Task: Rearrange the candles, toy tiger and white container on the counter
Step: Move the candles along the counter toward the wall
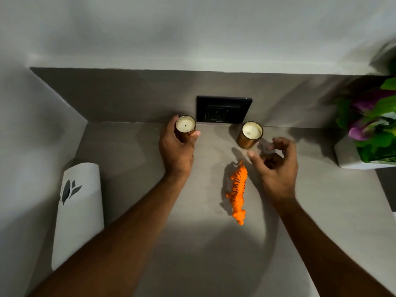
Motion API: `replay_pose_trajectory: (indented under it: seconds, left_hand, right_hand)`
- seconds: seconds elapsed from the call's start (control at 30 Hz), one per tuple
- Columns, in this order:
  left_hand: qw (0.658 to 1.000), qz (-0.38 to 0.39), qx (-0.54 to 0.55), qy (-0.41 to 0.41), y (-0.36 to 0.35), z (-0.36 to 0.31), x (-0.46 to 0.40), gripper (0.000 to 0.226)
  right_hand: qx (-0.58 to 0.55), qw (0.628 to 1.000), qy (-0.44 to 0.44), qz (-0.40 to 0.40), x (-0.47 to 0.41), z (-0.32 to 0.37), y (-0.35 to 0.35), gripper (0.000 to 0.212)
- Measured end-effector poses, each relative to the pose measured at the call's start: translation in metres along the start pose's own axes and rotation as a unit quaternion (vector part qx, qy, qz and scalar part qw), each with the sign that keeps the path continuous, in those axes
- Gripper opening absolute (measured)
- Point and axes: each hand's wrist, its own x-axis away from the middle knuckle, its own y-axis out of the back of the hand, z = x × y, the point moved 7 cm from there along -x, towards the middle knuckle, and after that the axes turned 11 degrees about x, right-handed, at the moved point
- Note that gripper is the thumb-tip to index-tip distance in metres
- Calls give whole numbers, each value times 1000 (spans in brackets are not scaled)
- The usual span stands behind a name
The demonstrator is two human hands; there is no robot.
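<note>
Two amber glass candles with white wax stand near the back of the grey counter (132, 168). My left hand (176, 148) is wrapped around the left candle (185, 125). The right candle (250, 133) stands free in front of the wall socket. My right hand (276, 166) hovers just right of and below it, fingers spread, holding nothing. An orange striped toy tiger (238, 192) lies lengthwise on the counter between my forearms, its head toward me. A tall white container (78, 213) with a dark leaf mark stands at the left.
A black wall socket (224, 109) sits on the backsplash between the candles. A white pot (347, 155) with green and purple plants (372, 123) stands at the right edge. The left wall boxes in the counter beside the container.
</note>
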Motion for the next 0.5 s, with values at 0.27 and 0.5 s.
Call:
replay_pose_trajectory:
  seconds: [0.27, 0.5]
  left_hand:
    - [996, 18, -80, -29, 32, 21, 35, 112]
    - [982, 35, -155, -103, 35, 26, 51, 84]
  right_hand:
    - [-8, 994, -97, -55, 137, 13, 3, 48]
    - [204, 964, -72, -153, 147, 37, -14, 33]
